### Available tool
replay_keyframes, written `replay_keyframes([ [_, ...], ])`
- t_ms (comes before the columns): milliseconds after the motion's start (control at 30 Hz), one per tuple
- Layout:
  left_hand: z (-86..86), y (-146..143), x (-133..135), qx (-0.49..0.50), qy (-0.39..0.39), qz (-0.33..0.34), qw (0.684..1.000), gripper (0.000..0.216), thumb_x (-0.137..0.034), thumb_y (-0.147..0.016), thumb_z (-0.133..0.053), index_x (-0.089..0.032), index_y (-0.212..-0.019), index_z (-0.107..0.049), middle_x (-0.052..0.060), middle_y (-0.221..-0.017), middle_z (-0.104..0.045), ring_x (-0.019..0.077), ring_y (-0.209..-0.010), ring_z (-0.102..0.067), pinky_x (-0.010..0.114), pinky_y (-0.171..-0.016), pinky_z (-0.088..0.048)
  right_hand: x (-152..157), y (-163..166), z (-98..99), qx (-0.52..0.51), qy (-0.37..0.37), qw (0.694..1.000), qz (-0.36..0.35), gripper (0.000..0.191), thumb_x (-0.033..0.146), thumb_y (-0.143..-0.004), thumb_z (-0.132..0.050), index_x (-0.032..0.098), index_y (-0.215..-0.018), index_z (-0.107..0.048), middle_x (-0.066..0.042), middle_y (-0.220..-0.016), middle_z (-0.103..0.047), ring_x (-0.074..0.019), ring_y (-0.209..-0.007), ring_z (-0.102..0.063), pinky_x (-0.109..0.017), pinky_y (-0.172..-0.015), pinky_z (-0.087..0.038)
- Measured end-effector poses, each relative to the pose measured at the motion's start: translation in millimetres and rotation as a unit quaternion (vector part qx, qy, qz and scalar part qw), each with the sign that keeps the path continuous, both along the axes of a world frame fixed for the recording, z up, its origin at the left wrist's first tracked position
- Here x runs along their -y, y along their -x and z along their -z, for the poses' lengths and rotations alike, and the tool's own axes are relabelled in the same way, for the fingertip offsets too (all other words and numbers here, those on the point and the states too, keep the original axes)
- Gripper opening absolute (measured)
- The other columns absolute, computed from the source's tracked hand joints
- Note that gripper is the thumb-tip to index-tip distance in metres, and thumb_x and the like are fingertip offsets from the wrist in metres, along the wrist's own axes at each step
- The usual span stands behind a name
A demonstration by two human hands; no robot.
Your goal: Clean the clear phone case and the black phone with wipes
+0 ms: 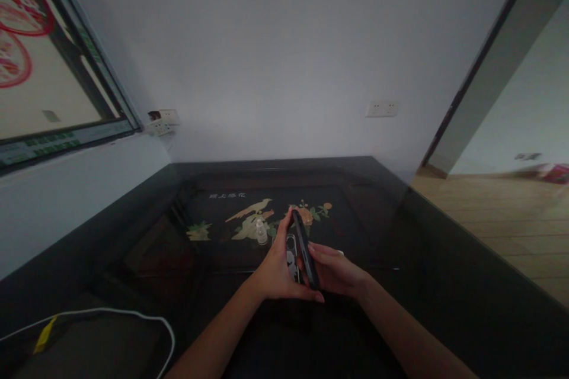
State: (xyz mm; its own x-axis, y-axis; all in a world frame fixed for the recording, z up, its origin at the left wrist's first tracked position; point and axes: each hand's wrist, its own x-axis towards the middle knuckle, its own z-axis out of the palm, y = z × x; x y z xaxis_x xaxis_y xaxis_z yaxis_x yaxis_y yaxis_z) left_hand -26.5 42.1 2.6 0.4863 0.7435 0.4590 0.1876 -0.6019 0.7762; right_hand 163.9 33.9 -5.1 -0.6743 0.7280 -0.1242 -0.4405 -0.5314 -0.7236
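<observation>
A dark, phone-like slab [306, 251] tilts over the tabletop [377, 231], the grip of the left hand [278, 269] spanning its ends, the right hand [335, 272] clasping its side. Even, light pressure suits this hold; a small bottle [262, 233] stands beyond.

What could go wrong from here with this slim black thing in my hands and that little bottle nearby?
The slim black object is tilted on edge, with your left hand spanning its ends, so it might slip onto the glossy dark table.

The small bottle stands upright just beyond your left hand; a sideways knock could tip it over.
</observation>
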Motion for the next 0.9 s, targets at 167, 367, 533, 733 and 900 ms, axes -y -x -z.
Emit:
replay_keyframes([
  [167, -4.5, -2.5, 1.9, 0.010, -0.024, -0.004, 1.000, 0.158, -0.056, -0.046, -0.096, -0.023, -0.162, 0.007, 0.020, -0.167, -0.006, 0.0400, -0.154, -0.017, 0.057, -0.125, -0.018, -0.2, -0.6, -0.9, -0.024, -0.009, 0.999, -0.029, 0.035, 0.043, -0.084, -0.081, 0.019, -0.104, -0.065, -0.002, -0.085, -0.072, -0.0130, -0.066, -0.067, -0.023, -0.064, -0.052],
  [367, -12.0, -6.1, 2.1, -0.020, -0.050, -0.015, 0.998, 0.155, -0.059, -0.049, -0.094, -0.024, -0.162, 0.005, 0.019, -0.166, -0.008, 0.0414, -0.152, -0.018, 0.059, -0.124, -0.018, -2.3, -8.1, 5.2, 0.010, -0.015, 0.999, -0.027, 0.031, 0.044, -0.089, -0.074, 0.019, -0.106, -0.066, -0.004, -0.089, -0.073, -0.0166, -0.077, -0.070, -0.028, -0.075, -0.053],
  [533, -17.0, -10.6, 2.5, -0.091, -0.042, 0.005, 0.995, 0.154, -0.059, -0.049, -0.093, -0.024, -0.163, 0.004, 0.018, -0.166, -0.007, 0.0429, -0.153, -0.015, 0.061, -0.123, -0.020, -14.2, -23.3, 0.3, 0.061, -0.001, 0.996, -0.059, 0.049, 0.063, -0.095, -0.056, 0.016, -0.099, -0.067, -0.011, -0.101, -0.074, -0.0225, -0.095, -0.071, -0.034, -0.087, -0.053],
  [733, -22.8, -17.1, 2.3, -0.213, -0.034, 0.013, 0.976, 0.150, -0.066, -0.047, -0.090, -0.020, -0.163, -0.008, 0.021, -0.162, -0.020, 0.0441, -0.149, -0.022, 0.062, -0.122, -0.021, -40.1, -47.5, 7.4, 0.242, -0.057, 0.952, 0.180, 0.040, 0.058, -0.092, -0.062, 0.019, -0.099, -0.066, -0.007, -0.092, -0.074, -0.0185, -0.079, -0.070, -0.029, -0.072, -0.053],
  [900, -21.6, -22.3, -4.4, -0.266, -0.067, 0.021, 0.962, 0.144, -0.069, -0.047, -0.087, -0.018, -0.162, -0.017, 0.021, -0.158, -0.031, 0.0451, -0.146, -0.028, 0.061, -0.121, -0.019, -42.7, -67.4, 19.3, 0.533, -0.268, 0.772, 0.221, 0.036, 0.042, -0.070, -0.086, 0.018, -0.092, -0.070, -0.005, -0.082, -0.070, -0.0176, -0.069, -0.062, -0.028, -0.062, -0.044],
])
